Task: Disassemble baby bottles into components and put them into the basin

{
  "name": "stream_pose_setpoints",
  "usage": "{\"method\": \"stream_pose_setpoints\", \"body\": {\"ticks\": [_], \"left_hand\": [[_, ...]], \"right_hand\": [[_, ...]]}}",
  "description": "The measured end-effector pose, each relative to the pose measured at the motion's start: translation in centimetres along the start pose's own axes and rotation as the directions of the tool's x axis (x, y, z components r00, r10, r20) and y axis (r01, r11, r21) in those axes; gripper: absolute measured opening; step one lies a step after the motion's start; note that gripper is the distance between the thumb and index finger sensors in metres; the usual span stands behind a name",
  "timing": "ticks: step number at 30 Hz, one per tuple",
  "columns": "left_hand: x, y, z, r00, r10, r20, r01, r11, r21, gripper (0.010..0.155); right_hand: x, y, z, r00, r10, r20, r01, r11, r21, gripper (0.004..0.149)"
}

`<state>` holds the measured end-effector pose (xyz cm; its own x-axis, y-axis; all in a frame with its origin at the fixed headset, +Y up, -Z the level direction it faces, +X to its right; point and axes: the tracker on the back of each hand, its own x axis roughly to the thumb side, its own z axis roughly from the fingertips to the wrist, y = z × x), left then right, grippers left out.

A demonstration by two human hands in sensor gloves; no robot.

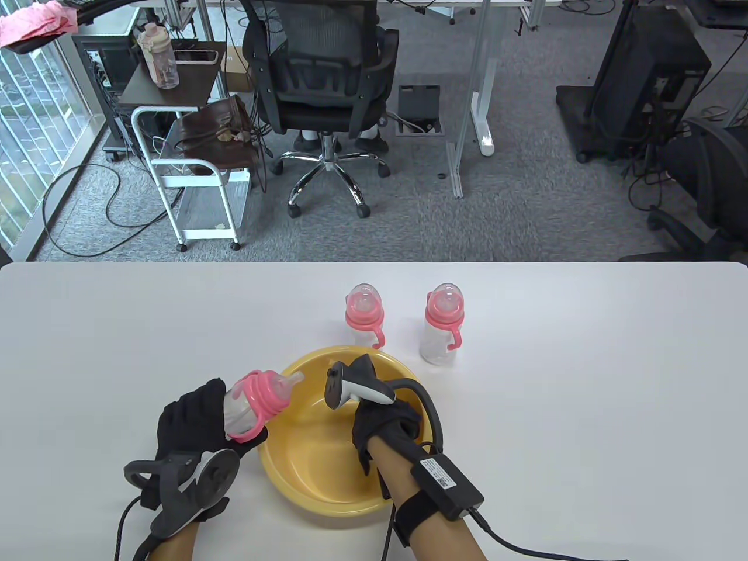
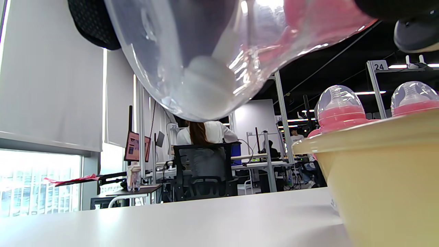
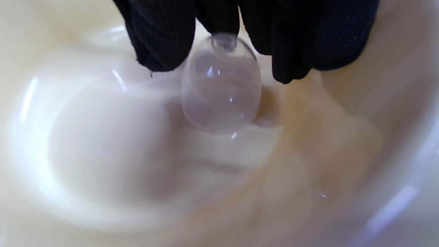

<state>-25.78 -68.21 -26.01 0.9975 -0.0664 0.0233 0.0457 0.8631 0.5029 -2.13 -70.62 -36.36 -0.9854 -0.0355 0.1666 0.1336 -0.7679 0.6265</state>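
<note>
White table, basin nearest, office beyond.
Right hand [image 1: 374,409] pinches the clear cap [image 3: 221,85] low inside the yellow basin [image 1: 304,467], likely to drop it; left hand [image 1: 193,426], at nine o'clock, grips the uncapped bottle [image 1: 257,400]; two capped bottles [image 1: 365,318] wait at twelve.

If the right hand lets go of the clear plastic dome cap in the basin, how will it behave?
The clear plastic dome cap looks thin and hollow, so probably light. Its rounded shape may roll on the curved floor of the yellow plastic basin. The smooth glossy surface could be slippery for the right hand's fingertips.
</note>
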Motion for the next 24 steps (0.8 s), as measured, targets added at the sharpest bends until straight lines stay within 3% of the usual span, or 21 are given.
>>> {"method": "stream_pose_setpoints", "body": {"ticks": [4,7,10,12,16,19,24], "left_hand": [[0.1,-0.1,0.0,1.0,-0.002,0.006,0.002,1.0,-0.005,0.098],[0.4,0.2,0.1,1.0,-0.002,0.023,0.002,1.0,0.009,0.098],[0.9,0.4,0.1,0.999,-0.013,0.046,0.012,1.0,0.021,0.098],[1.3,0.7,0.2,0.997,-0.019,0.07,0.017,0.999,0.031,0.098],[2.0,1.2,0.5,0.991,-0.02,0.136,0.012,0.998,0.059,0.098],[2.6,1.5,0.7,0.984,-0.035,0.177,0.022,0.997,0.077,0.098],[3.8,2.3,1.0,0.971,-0.043,0.233,0.02,0.995,0.101,0.098]], "right_hand": [[-1.0,-1.3,1.7,0.996,-0.086,0.035,0.089,0.992,-0.086,0.071],[-1.6,-2.2,4.2,0.962,-0.168,0.217,0.211,0.958,-0.193,0.072],[-2.1,-2.5,7.0,0.88,-0.229,0.417,0.378,0.869,-0.32,0.072],[-2.6,-2.4,8.8,0.793,-0.278,0.542,0.524,0.765,-0.374,0.071],[-3.3,-1.7,10.6,0.646,-0.326,0.691,0.699,0.615,-0.364,0.07],[-3.4,-1.2,10.7,0.558,-0.34,0.757,0.771,0.55,-0.321,0.07],[-3.2,-0.6,11.1,0.532,-0.351,0.77,0.769,0.582,-0.266,0.071]]}}
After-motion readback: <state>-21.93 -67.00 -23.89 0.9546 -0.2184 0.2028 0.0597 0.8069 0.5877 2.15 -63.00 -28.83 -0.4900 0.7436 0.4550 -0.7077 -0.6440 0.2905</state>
